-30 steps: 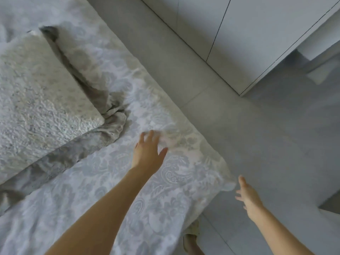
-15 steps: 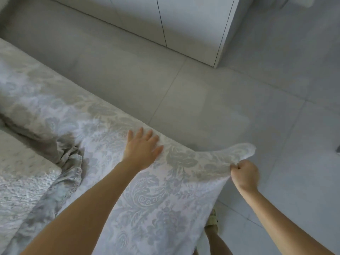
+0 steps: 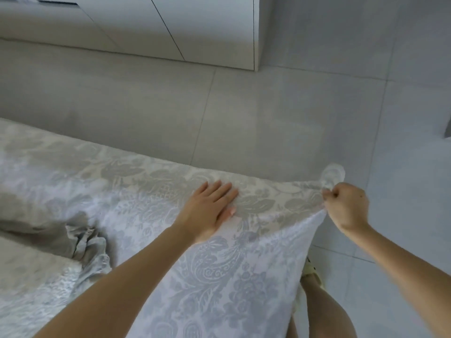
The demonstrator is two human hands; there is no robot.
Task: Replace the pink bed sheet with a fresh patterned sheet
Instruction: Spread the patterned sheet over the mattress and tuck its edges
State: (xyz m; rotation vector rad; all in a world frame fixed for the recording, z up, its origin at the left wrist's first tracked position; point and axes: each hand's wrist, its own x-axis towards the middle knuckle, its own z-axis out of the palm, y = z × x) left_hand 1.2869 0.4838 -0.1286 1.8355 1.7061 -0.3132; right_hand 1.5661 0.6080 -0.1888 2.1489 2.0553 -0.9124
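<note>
The patterned sheet point(image 3: 136, 191), white with a grey floral print, covers the bed across the lower left. My left hand point(image 3: 210, 208) lies flat on it with straight fingers, close to the bed's corner. My right hand point(image 3: 346, 206) grips the sheet's corner in a fist and holds it out past the bed's edge, so the cloth is stretched between my two hands. A little tip of the sheet sticks up above my right fist. No pink sheet is in view.
A crumpled grey cloth point(image 3: 83, 242) and a textured white cover point(image 3: 31, 284) lie on the bed at the left. Grey tiled floor point(image 3: 244, 113) runs beyond the bed. White cabinet doors point(image 3: 195, 28) stand at the back. My leg and a slipper point(image 3: 311, 272) are beside the bed.
My right hand went from open in the air to gripping the sheet's corner and has drawn it out to the right. My left hand stayed flat on the sheet. My view swung right.
</note>
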